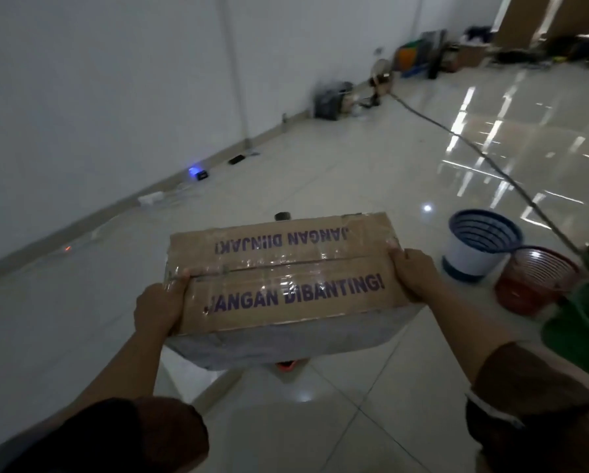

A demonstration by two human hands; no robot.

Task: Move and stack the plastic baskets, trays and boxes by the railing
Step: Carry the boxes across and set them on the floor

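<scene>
Glossy pale floor tiles (337, 172) run back to a white wall (98, 80), with a small blue light (194, 172) glowing at its foot, well beyond the left hand. That left hand (158, 308) clasps the near left corner of a taped cardboard box (286, 274), thumb on the lid and fingers curled round the side. Purple words, JANGAN DIBANTING!, cross the lid between the two hands. On the opposite side the right hand (414, 273) grips the right edge the same way, thumb on top, so the box hangs between both hands above the tiles. Just right of that hand a blue and white basket (480, 247) stands on the floor, touching a red basket (535, 279). Farther right, green baskets (579, 322) lie at the picture's edge. A dark cable (484, 158) trails across the tiles behind them.
</scene>
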